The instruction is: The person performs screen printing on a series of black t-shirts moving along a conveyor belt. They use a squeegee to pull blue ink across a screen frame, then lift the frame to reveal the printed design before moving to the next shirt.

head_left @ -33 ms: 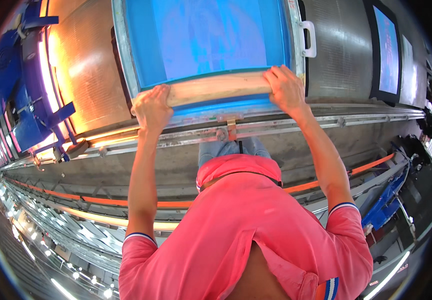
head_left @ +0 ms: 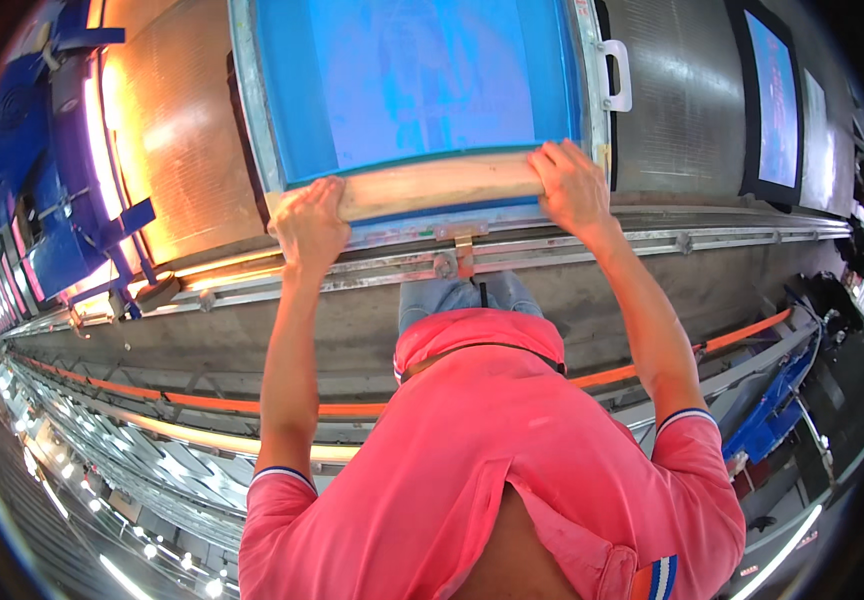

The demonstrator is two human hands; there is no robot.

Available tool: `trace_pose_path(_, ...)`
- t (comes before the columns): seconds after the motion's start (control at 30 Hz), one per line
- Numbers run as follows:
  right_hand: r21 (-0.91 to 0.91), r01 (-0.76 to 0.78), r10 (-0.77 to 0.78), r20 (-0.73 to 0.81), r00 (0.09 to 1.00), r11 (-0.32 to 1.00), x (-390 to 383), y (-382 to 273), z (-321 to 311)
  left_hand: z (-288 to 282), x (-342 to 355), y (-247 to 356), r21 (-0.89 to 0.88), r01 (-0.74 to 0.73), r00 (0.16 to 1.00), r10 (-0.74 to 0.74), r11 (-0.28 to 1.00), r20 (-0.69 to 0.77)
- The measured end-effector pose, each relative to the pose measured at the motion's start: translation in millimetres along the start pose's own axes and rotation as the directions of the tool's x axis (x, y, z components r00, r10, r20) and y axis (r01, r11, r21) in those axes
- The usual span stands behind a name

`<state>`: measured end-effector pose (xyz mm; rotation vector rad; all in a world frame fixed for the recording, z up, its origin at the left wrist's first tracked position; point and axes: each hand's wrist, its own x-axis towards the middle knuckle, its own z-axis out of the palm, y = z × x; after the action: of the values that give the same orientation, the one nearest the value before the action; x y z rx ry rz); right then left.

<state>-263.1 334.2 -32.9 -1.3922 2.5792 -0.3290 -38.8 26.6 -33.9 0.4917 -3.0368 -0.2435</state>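
Note:
Both my hands grip a wooden-handled squeegee that lies crosswise over a screen printing frame. My left hand (head_left: 310, 225) is closed round the left end of the squeegee (head_left: 440, 187), and my right hand (head_left: 574, 190) is wrapped round its right end. The squeegee's lower edge is hidden behind the wood. Beyond the wood stretches the blue mesh of the screen (head_left: 422, 75), with a paler panel in its middle. A metal frame (head_left: 592, 90) borders the mesh, and a white handle (head_left: 617, 76) sticks out on its right side.
A blue machine (head_left: 102, 220) with a glowing strip stands at the left, beside the metal table (head_left: 177, 130). Metal rails (head_left: 382, 270) run along the near edge. On the right lies a dark-bordered printed panel (head_left: 777, 100). Behind me runs an orange bar (head_left: 242, 403).
The squeegee and both hands have shifted slightly toward me along the screen. At the left, the blue machine sits a little farther right.

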Motion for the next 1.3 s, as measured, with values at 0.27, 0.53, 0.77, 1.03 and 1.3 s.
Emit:
trace_pose_path(0.27, -0.025, 0.084, -0.084, -0.017, 0.996, 0.996, -21, -32, 2, -32, -40, -3, -0.026, 0.218, 0.897, -0.189, 0.976, 0.400)
trace_pose_path(0.53, -0.024, 0.087, -0.088, -0.038, 0.995, 0.996, -16, -63, -28, -46, -214, -230, -0.562, 0.750, 0.144, -0.916, 0.348, -0.375)
trace_pose_path(0.77, -0.044, 0.104, -0.104, 0.017, 0.994, 0.994, -9, -53, -36, -105, -361, -443, 0.325, 0.771, 0.559, -0.826, 0.548, 0.068)
trace_pose_path(1.03, -0.045, 0.030, -0.028, 0.042, 0.999, 0.999, -6, -59, -48, -172, -290, -334, -0.379, 0.924, 0.178, -0.932, 0.047, 0.316)
trace_pose_path(1.3, 0.009, 0.016, -0.017, 0.038, 0.999, 1.000, -15, -51, -27, -132, -66, -54, -0.468, 0.519, 0.849, -0.494, 0.715, 0.188)
